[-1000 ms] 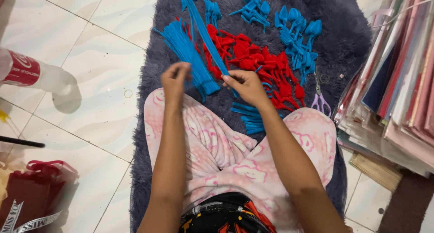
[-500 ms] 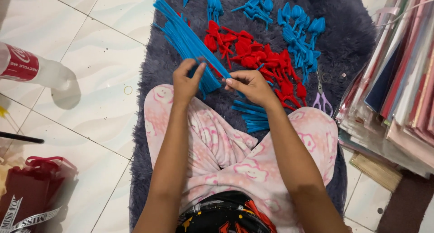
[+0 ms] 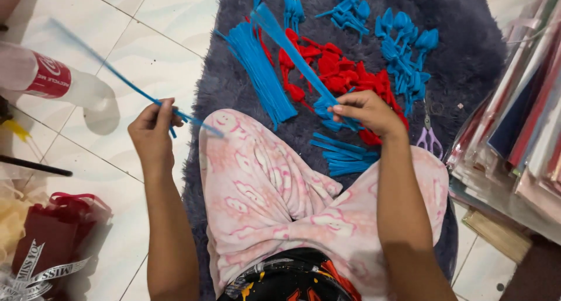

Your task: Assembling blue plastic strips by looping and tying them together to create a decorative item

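Since half a second ago the left hand has swung out from the middle to the person's left, over the white tiled floor, drawing a single thin blue strip away from the rest; its fingers are pinched shut on that strip, which slants up and away and blurs at its far end. The right hand stays over the grey shaggy rug, closed around the lower end of a bundle of blue strips that rises toward the top of the view. Just beside that hand lies a pile of red folded pieces, with a flat sheaf of blue strips to its left and blue folded pieces beyond. More cut blue strips lie at the knee of the pink patterned trousers. Lilac-handled scissors rest on the rug near the right wrist. A plastic bottle lies on the tiles, a dark red gift bag sits lower left, and stacked coloured sheets stand along the right edge.
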